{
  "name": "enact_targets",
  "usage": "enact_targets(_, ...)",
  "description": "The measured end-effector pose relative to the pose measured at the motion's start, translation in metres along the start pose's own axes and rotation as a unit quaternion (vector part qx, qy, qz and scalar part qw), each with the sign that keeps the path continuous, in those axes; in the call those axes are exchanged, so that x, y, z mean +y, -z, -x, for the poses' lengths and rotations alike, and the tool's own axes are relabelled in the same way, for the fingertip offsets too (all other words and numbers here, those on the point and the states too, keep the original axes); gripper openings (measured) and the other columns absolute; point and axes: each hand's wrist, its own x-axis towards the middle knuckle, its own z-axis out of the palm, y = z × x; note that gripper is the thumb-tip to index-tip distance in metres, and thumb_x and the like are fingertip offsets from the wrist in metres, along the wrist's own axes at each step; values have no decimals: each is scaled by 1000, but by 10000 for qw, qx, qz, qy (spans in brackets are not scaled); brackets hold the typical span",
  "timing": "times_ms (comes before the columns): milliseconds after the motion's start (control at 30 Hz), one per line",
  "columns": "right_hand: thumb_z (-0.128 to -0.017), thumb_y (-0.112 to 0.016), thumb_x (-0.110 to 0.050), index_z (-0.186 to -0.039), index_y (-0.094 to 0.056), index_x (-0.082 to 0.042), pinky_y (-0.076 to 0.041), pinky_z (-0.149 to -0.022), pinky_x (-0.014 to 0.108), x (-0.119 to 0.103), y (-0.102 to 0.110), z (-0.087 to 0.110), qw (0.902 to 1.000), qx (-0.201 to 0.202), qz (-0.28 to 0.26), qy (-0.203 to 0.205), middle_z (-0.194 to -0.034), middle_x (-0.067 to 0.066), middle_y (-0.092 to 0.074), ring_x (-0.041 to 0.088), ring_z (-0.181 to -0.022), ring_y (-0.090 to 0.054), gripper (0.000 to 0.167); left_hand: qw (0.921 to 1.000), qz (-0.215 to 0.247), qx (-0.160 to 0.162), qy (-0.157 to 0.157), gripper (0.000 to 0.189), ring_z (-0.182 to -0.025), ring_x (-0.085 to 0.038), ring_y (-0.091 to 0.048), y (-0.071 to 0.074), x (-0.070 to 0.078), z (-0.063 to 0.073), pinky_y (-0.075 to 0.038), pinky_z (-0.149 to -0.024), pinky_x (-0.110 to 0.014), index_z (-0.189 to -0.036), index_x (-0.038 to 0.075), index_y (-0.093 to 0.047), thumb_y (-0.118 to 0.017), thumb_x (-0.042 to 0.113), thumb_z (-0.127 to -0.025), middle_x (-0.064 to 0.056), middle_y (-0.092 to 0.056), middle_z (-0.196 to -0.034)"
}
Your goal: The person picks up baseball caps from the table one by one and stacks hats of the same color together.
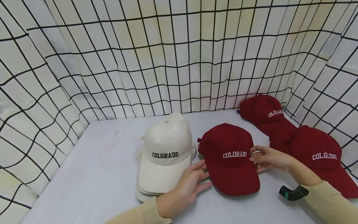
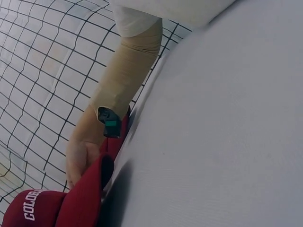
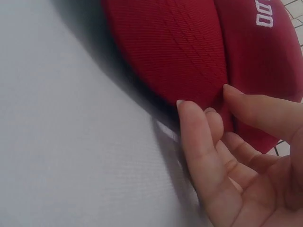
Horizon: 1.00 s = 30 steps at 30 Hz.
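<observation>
Head view: the red cap (image 1: 230, 171) is just right of the white caps (image 1: 165, 149), which look stacked on the pale table (image 1: 98, 161). Left hand (image 1: 191, 183) is loose, fingers spread, in the gap beside the white caps, tips at the red brim. Right hand (image 1: 271, 158) pinches the red cap's side facing away from the white caps. I'd keep both hands light and level so the crown doesn't cave in. Two other red caps (image 1: 318, 144) are farther right of the white caps. Closest thing to a container is the grid walls (image 1: 181, 74) round the table, all the caps inside.

Left wrist view: left hand's out of shot. There's shadow under the brim, but can't tell if the cap's actually lifted.

Right wrist view: thumb's near the brim/crown seam, fingers by the brim's edge. Decent spot imo, brims are probably stiffer.
</observation>
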Motion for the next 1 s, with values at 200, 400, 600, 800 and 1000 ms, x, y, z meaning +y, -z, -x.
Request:
enact_targets(200,-104,-53,-3,-118,-44,-4,-61,-77,37,1,3,-3,9998,-181,88,37,-89,4,-66,13,-75,-66,17,9996,-169,-122,194,64,-120,-32,-53,2,6,2,-40,-105,-65,-152,-11,-34,-43,-4,-89,-21,-41,-144)
enact_targets(400,-103,-52,-1,-114,-48,-4,-61,-76,36,2,6,-5,9996,-205,215,15,-94,6,-67,14,-77,-69,12,9987,-311,-90,393,68,-111,-25,-53,2,8,5,-36,-110,-63,-153,-12,-30,-46,-3,-87,-23,-42,-146)
enact_targets(600,-103,-56,-4,-113,-50,2,-61,-74,35,-1,4,-6,9991,-59,430,4,-96,7,-67,15,-78,-70,13,9978,-548,-105,346,73,-128,-33,-50,2,10,6,-30,-114,-62,-153,-14,-28,-48,-2,-84,-25,-43,-147)
enact_targets(800,-102,-59,-6,-112,-51,5,-61,-72,33,-4,2,-5,9975,103,690,-90,-94,9,-68,16,-75,-70,17,9956,-832,-122,410,70,-135,-37,-45,-1,15,7,-32,-113,-58,-153,-13,-28,-50,1,-88,-27,-38,-155)
enact_targets(1000,-101,-58,-5,-115,-51,9,-61,-71,34,-5,1,-8,9948,258,960,-229,-95,9,-67,17,-74,-70,21,9938,-973,-110,526,69,-130,-34,-49,-1,17,9,-36,-109,-55,-153,-13,-31,-51,2,-89,-26,-40,-155)
